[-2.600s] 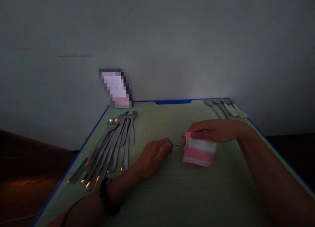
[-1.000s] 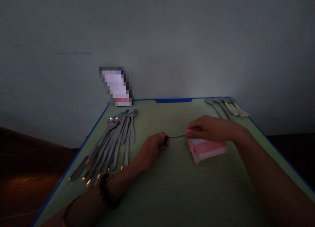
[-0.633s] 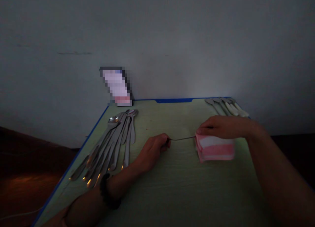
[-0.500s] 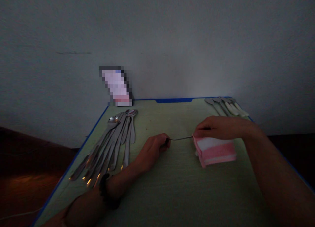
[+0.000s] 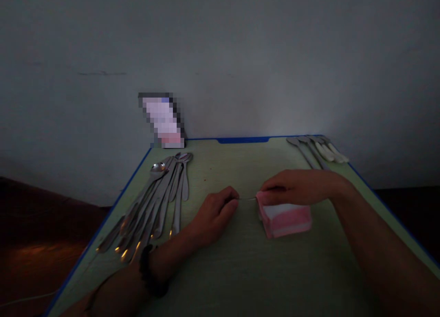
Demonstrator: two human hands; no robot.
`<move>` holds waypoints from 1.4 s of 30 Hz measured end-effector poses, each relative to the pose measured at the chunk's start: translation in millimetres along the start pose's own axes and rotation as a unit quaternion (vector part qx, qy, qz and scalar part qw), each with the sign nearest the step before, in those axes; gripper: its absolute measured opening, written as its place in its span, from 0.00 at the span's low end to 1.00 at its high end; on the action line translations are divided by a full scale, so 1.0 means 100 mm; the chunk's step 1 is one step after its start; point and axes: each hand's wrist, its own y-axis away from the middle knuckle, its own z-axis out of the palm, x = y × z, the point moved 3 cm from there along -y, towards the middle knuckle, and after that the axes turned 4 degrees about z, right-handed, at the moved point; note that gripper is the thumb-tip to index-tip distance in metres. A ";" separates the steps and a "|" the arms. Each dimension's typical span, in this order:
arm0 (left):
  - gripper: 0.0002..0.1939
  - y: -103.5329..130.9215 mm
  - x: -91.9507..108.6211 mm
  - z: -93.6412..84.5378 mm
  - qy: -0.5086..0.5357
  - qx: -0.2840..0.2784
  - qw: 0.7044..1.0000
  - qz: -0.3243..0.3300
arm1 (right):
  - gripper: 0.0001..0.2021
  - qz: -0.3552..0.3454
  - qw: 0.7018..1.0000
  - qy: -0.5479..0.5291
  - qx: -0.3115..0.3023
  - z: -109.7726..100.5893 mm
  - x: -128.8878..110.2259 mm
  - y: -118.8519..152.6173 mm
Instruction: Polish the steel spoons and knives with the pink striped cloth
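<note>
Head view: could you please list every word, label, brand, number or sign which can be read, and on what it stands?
No text can be read.
Screen: pixelated, nothing readable.
Cutlery on the left: no readable mark.
Cloth: no lettering visible; part is hidden under the right hand.
Wall: only faint streaks, no letters.

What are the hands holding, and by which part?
The left hand grips a thin metal utensil by one end, hidden from view; the right hand holds a pink-and-white cloth by its upper edge.
</note>
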 end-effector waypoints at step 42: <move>0.18 0.02 0.09 0.06 -0.151 -0.082 0.985 0.020 | 0.20 0.027 0.998 -0.029 -0.042 -0.07 0.26 0.12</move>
